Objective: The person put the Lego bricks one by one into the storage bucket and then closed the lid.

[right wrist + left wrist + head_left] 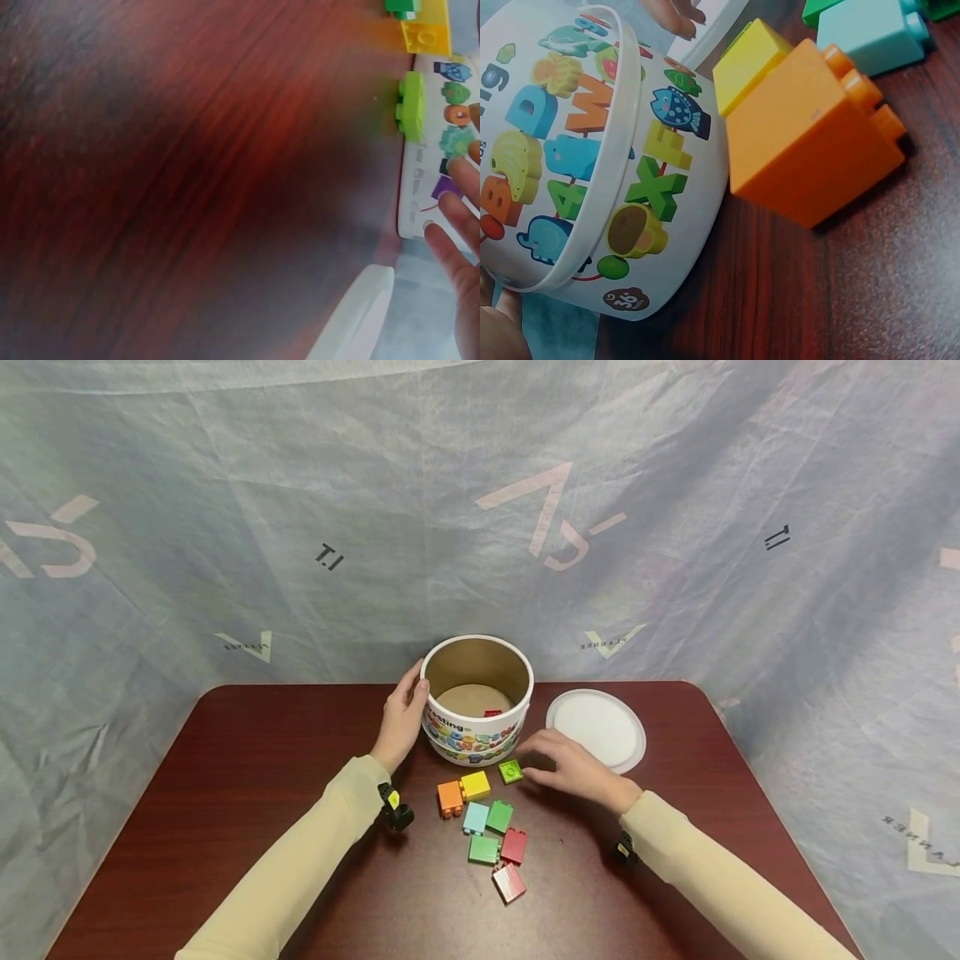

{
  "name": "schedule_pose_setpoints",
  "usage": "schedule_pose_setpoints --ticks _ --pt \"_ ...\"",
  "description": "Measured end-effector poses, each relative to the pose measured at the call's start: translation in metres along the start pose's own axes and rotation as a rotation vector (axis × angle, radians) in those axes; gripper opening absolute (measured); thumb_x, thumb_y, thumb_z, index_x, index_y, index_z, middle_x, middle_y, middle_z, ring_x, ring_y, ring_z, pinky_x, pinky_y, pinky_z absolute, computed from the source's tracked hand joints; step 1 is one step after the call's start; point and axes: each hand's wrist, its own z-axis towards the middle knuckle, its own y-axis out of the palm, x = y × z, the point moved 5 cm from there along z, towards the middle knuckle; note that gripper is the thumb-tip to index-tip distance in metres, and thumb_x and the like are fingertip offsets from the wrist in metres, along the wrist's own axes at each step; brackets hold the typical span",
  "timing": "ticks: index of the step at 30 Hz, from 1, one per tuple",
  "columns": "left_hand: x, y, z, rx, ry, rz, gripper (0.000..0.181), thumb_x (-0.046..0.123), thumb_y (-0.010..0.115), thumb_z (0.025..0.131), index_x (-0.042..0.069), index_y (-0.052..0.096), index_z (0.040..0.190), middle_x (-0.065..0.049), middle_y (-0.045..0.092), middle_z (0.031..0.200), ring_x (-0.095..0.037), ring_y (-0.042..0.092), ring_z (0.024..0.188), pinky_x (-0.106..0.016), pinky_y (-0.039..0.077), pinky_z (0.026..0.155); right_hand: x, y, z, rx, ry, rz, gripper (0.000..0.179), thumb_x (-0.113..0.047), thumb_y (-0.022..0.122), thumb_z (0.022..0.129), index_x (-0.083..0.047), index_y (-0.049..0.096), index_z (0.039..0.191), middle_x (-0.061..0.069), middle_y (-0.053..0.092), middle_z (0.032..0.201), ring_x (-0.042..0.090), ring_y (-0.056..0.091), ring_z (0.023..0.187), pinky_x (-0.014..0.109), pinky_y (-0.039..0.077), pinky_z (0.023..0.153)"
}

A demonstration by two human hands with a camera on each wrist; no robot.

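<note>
A white round bucket [480,739] printed with colourful letters stands upright on the table, its top open. Inside, a red brick [492,713] lies on the floor of the bucket. My left hand [400,722] rests against the bucket's left side, fingertips near the rim. My right hand [573,768] hovers at the bucket's front right, fingers spread and nothing between them. Just left of its thumb lies a flat light green brick [511,772]. In the right wrist view, the fingers overlap the printed wall, beyond that brick [411,106].
In front of the bucket lie a yellow brick [476,786], an orange brick [450,797], a light blue brick [476,817], green bricks [483,849] and red bricks [513,845]. A white lid [596,727] lies to the right. Printed grey cloth [420,527] hangs behind the table [285,752].
</note>
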Motion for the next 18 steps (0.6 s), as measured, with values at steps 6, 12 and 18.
schedule_pose_setpoints --ticks 6,12,18 --pt "-0.026 0.0 0.01 0.012 -0.002 -0.01 0.053 0.02 0.045 0.114 0.009 0.033 0.164 -0.016 0.037 0.165 -0.037 0.04 0.149 -0.053 0.035 0.121 0.001 0.01 0.005 -0.064 -0.006 -0.023 0.034 -0.016 0.08 0.093 -0.004 0.073 0.124 0.008 0.072 0.117 0.022 0.063 0.112 0.044 0.053 0.099" --pt "-0.028 -0.001 0.009 0.024 0.009 0.006 0.052 0.027 0.047 0.113 0.016 0.038 0.163 -0.01 0.041 0.164 -0.03 0.044 0.147 -0.05 0.039 0.119 -0.001 0.015 0.008 -0.094 -0.039 -0.069 0.035 -0.017 0.081 0.092 -0.005 0.074 0.124 0.006 0.072 0.118 0.022 0.063 0.111 0.043 0.053 0.098" --pt "-0.028 0.0 0.008 0.019 0.007 0.0 0.051 0.028 0.046 0.114 0.016 0.038 0.163 -0.01 0.041 0.164 -0.03 0.043 0.148 -0.05 0.039 0.119 0.002 0.022 0.009 -0.112 -0.061 -0.097 0.035 -0.019 0.082 0.092 -0.006 0.074 0.124 0.005 0.072 0.118 0.021 0.063 0.11 0.042 0.053 0.096"
